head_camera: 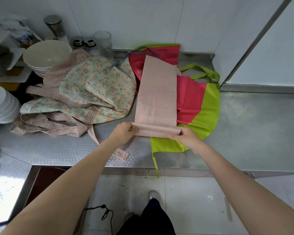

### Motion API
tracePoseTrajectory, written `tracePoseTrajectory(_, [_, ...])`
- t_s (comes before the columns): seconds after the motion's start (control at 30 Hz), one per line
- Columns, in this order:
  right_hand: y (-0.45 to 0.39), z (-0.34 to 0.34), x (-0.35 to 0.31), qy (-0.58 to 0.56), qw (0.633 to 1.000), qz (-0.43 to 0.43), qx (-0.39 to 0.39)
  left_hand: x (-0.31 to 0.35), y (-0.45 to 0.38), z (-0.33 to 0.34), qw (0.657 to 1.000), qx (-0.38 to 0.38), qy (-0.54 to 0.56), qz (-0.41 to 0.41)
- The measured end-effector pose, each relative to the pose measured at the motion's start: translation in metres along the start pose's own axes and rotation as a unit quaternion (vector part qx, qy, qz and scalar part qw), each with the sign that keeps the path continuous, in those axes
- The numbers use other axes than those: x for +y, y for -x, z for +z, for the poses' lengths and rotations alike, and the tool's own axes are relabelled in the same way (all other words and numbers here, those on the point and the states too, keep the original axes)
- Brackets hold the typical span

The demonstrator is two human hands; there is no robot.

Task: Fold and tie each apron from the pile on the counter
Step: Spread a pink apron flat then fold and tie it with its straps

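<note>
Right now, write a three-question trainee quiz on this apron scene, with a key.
1. True or false: both hands grip the rolled end of the pink apron.
2. Which apron lies under the pink one? A floral; B red and green; C none.
3. Fill in: the stacked bowls stand to the ____ of the floral apron.

Key: 1 true, left hand and right hand hold the roll; 2 B, red and green apron; 3 left.

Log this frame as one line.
step: rolling pink apron from near end | left hand: grips roll | right hand: grips roll | pending: red-green apron, floral apron
</note>
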State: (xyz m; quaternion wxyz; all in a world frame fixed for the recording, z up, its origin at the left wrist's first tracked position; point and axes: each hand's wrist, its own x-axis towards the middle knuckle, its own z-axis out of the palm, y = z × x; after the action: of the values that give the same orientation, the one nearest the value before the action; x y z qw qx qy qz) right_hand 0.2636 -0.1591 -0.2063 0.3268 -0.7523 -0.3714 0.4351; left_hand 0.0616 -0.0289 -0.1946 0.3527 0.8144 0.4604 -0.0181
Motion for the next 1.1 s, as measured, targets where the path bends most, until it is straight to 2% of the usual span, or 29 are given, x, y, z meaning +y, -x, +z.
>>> tracePoseTrajectory(0.03, [-0.001, -0.002, -0.005, -0.032, 0.999, 0.028, -0.008, -0.001, 0.001, -0.001, 1.0, 0.006, 0.008, -0.004])
tracePoseTrajectory(0.17, [0.002, 0.002, -0.011, 0.044, 0.996, 0.076, 0.013, -0.006, 0.007, 0.002, 0.999, 0.005, 0.043, -0.013])
tracePoseTrajectory(0.3, [0.009, 0.023, -0.002, 0.061, 0.988, 0.135, 0.05, -0.012, 0.019, 0.013, 0.999, 0.011, 0.021, -0.048])
tracePoseTrajectory(0.43, [0.015, 0.03, 0.001, 0.152, 0.977, 0.121, 0.084, -0.017, 0.023, 0.025, 0.996, 0.026, 0.026, -0.085])
tracePoseTrajectory(0.6, [0.012, 0.038, -0.004, 0.23, 0.956, 0.151, 0.105, -0.011, 0.025, 0.027, 0.99, 0.046, 0.045, -0.128])
tracePoseTrajectory(0.67, [0.009, 0.04, -0.006, 0.25, 0.949, 0.158, 0.107, -0.006, 0.03, 0.026, 0.988, 0.066, -0.017, -0.139])
tracePoseTrajectory(0.7, [0.009, 0.042, -0.006, 0.261, 0.946, 0.16, 0.108, -0.003, 0.032, 0.025, 0.986, 0.082, -0.096, -0.11])
tracePoseTrajectory(0.77, [0.009, 0.043, -0.006, 0.281, 0.941, 0.154, 0.112, -0.003, 0.034, 0.027, 0.969, 0.112, -0.218, 0.026])
tracePoseTrajectory(0.83, [0.011, 0.044, -0.006, 0.29, 0.939, 0.142, 0.117, 0.0, 0.033, 0.031, 0.949, 0.033, -0.272, 0.158])
tracePoseTrajectory(0.9, [0.015, 0.044, -0.006, 0.286, 0.941, 0.133, 0.123, -0.001, 0.028, 0.039, 0.929, -0.084, -0.309, 0.183])
tracePoseTrajectory(1.0, [0.028, 0.044, -0.008, 0.273, 0.945, 0.078, 0.161, -0.004, 0.024, 0.04, 0.918, -0.124, -0.332, 0.18])
tracePoseTrajectory(1.07, [0.037, 0.045, -0.006, 0.352, 0.921, -0.054, 0.159, -0.008, 0.025, 0.039, 0.906, -0.126, -0.352, 0.199])
tracePoseTrajectory(1.1, [0.039, 0.046, -0.004, 0.394, 0.903, -0.119, 0.122, -0.01, 0.025, 0.039, 0.901, -0.125, -0.36, 0.208])
